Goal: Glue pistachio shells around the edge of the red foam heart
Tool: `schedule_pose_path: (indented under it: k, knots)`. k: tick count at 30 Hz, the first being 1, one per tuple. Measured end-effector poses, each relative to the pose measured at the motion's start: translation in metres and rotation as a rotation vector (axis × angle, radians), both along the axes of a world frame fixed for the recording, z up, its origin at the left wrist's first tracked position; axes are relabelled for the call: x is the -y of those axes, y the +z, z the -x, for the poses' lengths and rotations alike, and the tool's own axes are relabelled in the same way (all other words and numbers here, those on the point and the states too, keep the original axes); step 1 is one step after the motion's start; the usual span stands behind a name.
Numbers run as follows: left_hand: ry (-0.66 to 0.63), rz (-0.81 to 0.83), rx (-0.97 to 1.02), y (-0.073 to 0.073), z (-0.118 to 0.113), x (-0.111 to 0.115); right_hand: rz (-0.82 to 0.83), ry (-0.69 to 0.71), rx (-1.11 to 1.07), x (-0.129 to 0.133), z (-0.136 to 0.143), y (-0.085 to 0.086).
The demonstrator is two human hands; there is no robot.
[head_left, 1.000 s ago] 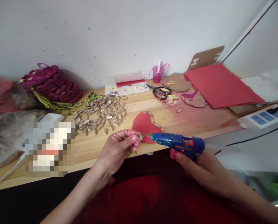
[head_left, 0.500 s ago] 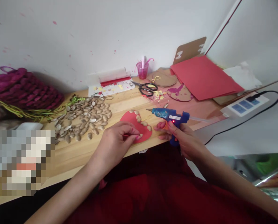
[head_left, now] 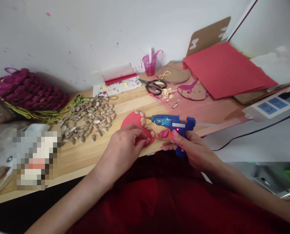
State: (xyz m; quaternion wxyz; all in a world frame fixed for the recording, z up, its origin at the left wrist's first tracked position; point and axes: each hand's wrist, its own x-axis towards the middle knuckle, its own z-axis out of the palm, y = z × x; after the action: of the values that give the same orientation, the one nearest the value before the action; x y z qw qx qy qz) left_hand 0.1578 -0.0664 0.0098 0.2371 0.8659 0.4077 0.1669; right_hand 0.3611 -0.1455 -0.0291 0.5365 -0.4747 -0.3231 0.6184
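Observation:
A red paper heart (head_left: 130, 119) lies near the front edge of the wooden table, with several peanut shells (head_left: 143, 121) along its right side. My left hand (head_left: 124, 144) rests over the heart's lower part. Its thumb and fingers are pinched on a peanut shell at the lower right edge, mostly hidden by the fingertips. My right hand (head_left: 195, 148) grips a blue hot glue gun (head_left: 168, 121) whose red light is lit. The nozzle points left, close to the shells on the heart. A heap of peanut shells (head_left: 96, 118) lies left of the heart.
Black scissors (head_left: 153, 87), a pink-stained cup (head_left: 149, 66) and cardboard pieces (head_left: 175, 74) stand or lie behind. Red sheets (head_left: 230, 71) and a power strip (head_left: 276, 104) are to the right. A purple woven basket (head_left: 35, 92) sits at the left.
The glue gun has moved left and slightly down, bringing its nozzle to the heart's right edge. My left hand keeps its pinch at the lower right edge. The view has shifted a little.

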Motion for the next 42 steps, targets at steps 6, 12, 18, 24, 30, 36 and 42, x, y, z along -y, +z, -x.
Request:
schedule_pose_path:
  k: [6, 12, 18, 24, 30, 36, 42]
  knots:
    - [0.037, -0.036, -0.075, 0.000, -0.009, 0.006, -0.010, 0.021, -0.031, -0.001, -0.004, -0.007]
    - [0.072, -0.101, -0.138, 0.000, -0.016, 0.010, -0.047, 0.006, -0.114, -0.001, -0.004, -0.010]
    - [0.092, -0.137, -0.183, -0.001, -0.021, 0.012, -0.028, 0.017, -0.125, 0.000, -0.005, -0.010]
    - [0.106, -0.116, -0.167, -0.002, -0.022, 0.013, -0.037, 0.015, -0.120, 0.000, -0.005, -0.011]
    - [0.109, -0.119, -0.153, -0.004, -0.020, 0.015, -0.042, -0.009, -0.146, 0.001, -0.004, -0.012]
    - [0.091, -0.104, -0.105, -0.003, -0.011, 0.014, -0.042, -0.024, -0.147, 0.000, -0.003, -0.011]
    - [0.113, -0.144, -0.080, -0.006, -0.010, 0.016, -0.054, -0.020, -0.134, 0.000, -0.004, -0.014]
